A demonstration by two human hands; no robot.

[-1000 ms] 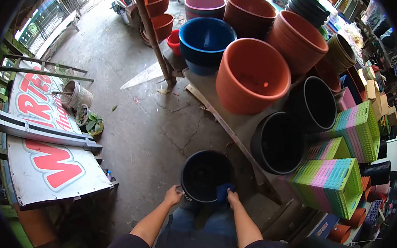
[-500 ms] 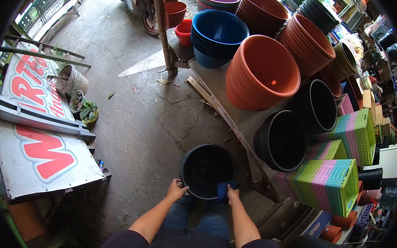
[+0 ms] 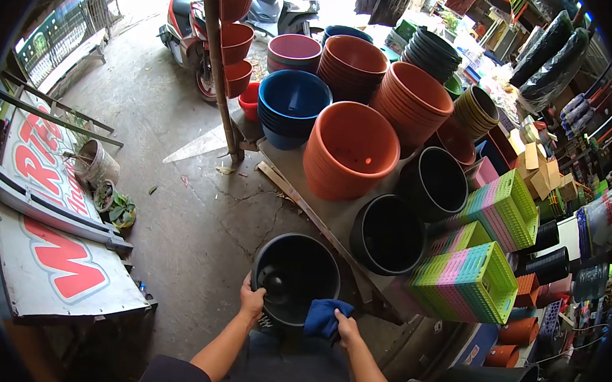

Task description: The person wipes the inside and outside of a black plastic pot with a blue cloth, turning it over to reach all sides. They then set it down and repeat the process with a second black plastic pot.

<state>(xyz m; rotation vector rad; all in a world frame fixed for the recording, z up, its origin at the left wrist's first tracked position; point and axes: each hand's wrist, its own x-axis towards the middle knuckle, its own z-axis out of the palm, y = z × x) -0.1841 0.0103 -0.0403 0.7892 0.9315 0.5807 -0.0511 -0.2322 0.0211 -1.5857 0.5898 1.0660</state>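
- With our left hand (image 3: 251, 301), we grip the near left rim of a black tub (image 3: 301, 271), thumb inside.
- Our right fingers close on a bunched blue cloth (image 3: 326, 318), at the tub's near right rim.
- We have the tub near us, its opening facing up.
- To its right, we see a black pot (image 3: 389, 234) and stacked baskets (image 3: 448, 280); farther off, a large orange pot (image 3: 350, 152).
- Well to our left is a white sign (image 3: 63, 267) with red letters.
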